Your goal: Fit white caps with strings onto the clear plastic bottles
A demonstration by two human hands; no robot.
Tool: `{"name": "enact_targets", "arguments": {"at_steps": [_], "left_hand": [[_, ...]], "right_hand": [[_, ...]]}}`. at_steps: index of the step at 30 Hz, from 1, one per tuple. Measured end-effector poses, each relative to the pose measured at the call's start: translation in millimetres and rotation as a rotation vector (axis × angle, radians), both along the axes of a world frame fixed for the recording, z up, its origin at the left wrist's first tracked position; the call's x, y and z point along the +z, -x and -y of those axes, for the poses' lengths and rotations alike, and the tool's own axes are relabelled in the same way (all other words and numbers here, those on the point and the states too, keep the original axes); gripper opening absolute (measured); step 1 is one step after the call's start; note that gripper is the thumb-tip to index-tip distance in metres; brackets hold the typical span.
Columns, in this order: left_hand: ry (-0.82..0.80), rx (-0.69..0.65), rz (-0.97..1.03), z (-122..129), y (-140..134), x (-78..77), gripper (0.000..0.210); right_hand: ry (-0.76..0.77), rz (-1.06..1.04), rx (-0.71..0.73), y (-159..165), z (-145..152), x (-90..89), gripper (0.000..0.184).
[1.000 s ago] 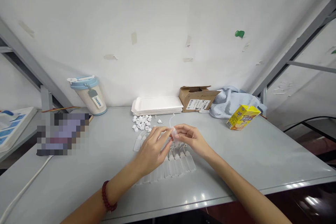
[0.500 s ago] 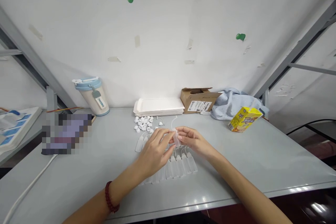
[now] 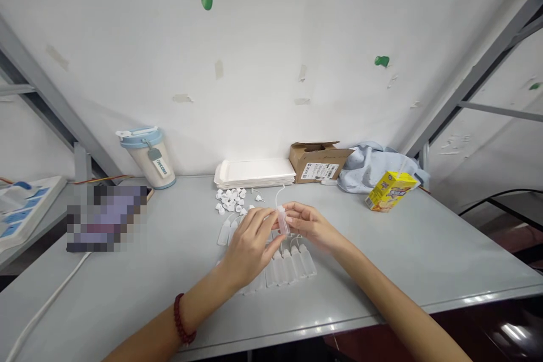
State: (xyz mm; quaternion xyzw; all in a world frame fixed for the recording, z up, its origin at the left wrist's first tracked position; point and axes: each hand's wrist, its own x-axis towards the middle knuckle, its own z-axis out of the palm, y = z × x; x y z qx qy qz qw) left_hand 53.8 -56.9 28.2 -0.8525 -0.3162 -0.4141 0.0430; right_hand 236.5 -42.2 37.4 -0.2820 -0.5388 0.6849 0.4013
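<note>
A small translucent squeeze bottle (image 3: 284, 224) with a thin curved spout tube is held nearly upright between both hands. My left hand (image 3: 253, 244) grips it from the left, thumb low and fingers near its top. From the right, my right hand (image 3: 313, 226) closes its fingertips on the bottle near the neck. Below the hands lies a row of similar bottles (image 3: 292, 266) with bent tubes, partly covered by my left hand and forearm. More bottles (image 3: 224, 232) lie to the left of it. Behind them is a pile of small white caps (image 3: 230, 199).
At the back stand a stack of white trays (image 3: 257, 172), an opened cardboard box (image 3: 318, 163) and a light blue cloth (image 3: 369, 167). A yellow drink carton (image 3: 390, 191) is on the right. To the left are a tumbler (image 3: 148, 158), a blurred-out phone (image 3: 112, 212) and a power strip (image 3: 29, 206).
The view has shifted slightly. Both hands keep hold of the bottle in nearly the same place, with only a small change in finger position.
</note>
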Motion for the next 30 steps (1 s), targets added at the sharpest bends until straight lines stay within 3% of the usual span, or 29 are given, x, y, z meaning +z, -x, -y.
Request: {"name": "enact_targets", "arguments": {"at_steps": [5,11,18,26,30], "left_hand": [[0.006,0.02,0.002,1,0,-1.0,0.033],[0.048,-0.123,-0.008,2,-3,-3.4,0.041],[0.053,-0.202,-0.114,9,-16,2.3,0.041],[0.291,-0.287,-0.088,18,-41,13.2,0.038],[0.435,-0.285,-0.082,24,-50,10.7,0.042]], "right_hand": [[-0.005,0.011,0.022,-2,-1,-0.9,0.026],[-0.014,0.175,0.068,-17,-5,7.8,0.024],[-0.013,0.358,0.183,-42,-10,18.4,0.026],[-0.058,0.532,0.398,-65,-9,22.8,0.021],[-0.018,0.636,0.465,-74,-11,23.4,0.022]]}}
